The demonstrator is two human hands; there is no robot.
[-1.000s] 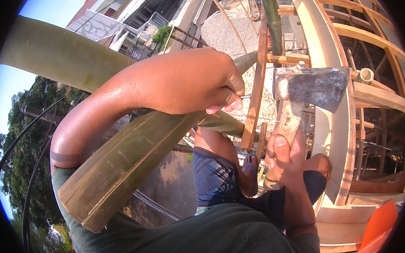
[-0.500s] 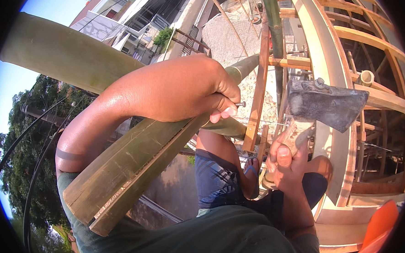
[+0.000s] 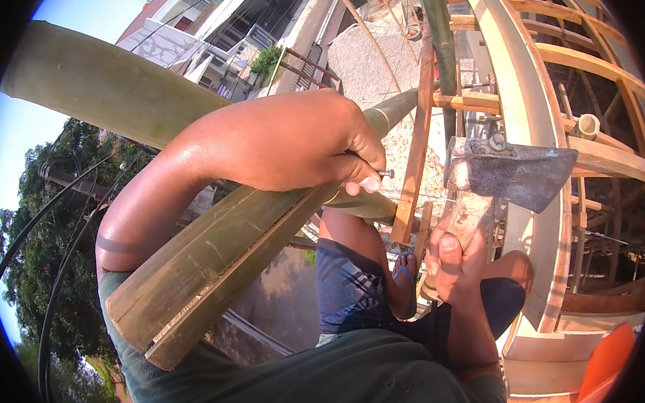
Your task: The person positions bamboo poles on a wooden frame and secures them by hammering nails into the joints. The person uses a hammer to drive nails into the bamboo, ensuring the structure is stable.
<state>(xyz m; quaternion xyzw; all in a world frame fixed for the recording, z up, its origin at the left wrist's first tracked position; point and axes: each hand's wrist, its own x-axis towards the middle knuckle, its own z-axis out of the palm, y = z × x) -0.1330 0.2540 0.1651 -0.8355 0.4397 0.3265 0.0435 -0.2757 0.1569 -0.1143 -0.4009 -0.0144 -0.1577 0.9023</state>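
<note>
My left arm hooks over a thick green bamboo pole (image 3: 208,255) with a long split along it. At the pole, my left hand (image 3: 312,140) pinches a nail (image 3: 387,174), whose head sticks out beyond my fingertips. My right hand (image 3: 457,264) is wrapped around the short wooden handle of a hatchet (image 3: 529,172). Its dark steel head points right, and its blunt back end faces the nail with a gap between them. The nail's tip is hidden by my fingers, so I cannot tell whether it touches the bamboo.
Another thick bamboo pole (image 3: 112,85) crosses at the upper left. A narrow wooden plank (image 3: 414,145) slants beyond my hands. To the right stands a timber frame (image 3: 545,212) with curved ribs. Below my legs, the ground lies far down; black cables (image 3: 62,251) hang at the left.
The hatchet has shifted slightly left and down, its back end now closer to the nail. My left hand keeps its pinch on the nail. The whole view has moved a little.
</note>
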